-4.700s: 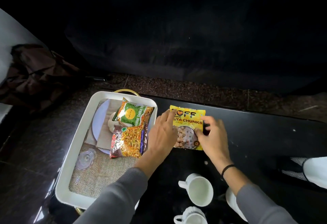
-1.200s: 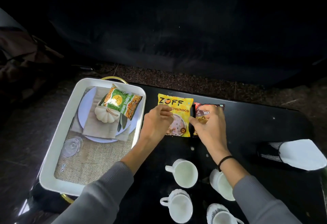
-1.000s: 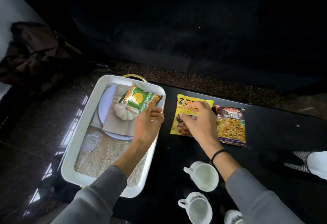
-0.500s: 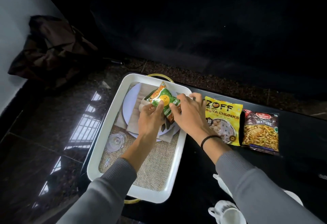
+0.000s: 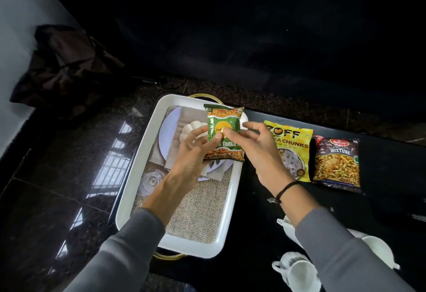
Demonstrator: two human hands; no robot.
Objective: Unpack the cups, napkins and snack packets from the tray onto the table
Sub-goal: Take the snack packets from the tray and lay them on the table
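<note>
A green and orange snack packet [image 5: 224, 128] is held above the right side of the white tray [image 5: 136, 171]. My left hand [image 5: 193, 153] grips its lower left edge, and my right hand [image 5: 255, 144] pinches its middle from the right. In the tray a folded beige napkin [image 5: 184, 116] lies on a pale plate [image 5: 166, 130] with a white pumpkin ornament [image 5: 193, 128] on top, partly hidden by my left hand. A yellow soya chunks packet [image 5: 292, 148] and a dark mixture packet [image 5: 336, 164] lie on the black table. White cups [image 5: 297, 271] stand at the bottom right.
A burlap mat [image 5: 198, 211] lines the tray, with a small clear glass [image 5: 149, 182] on its left side. The tray has gold handles [image 5: 202, 96]. A dark bag [image 5: 64, 70] lies on the glossy stone floor at the far left. A dark sofa fills the background.
Both hands have lifted the green packet off the napkin and turned it upright above the tray. Earlier, the mixture packet was moved from the tray to the table beside the yellow packet.
</note>
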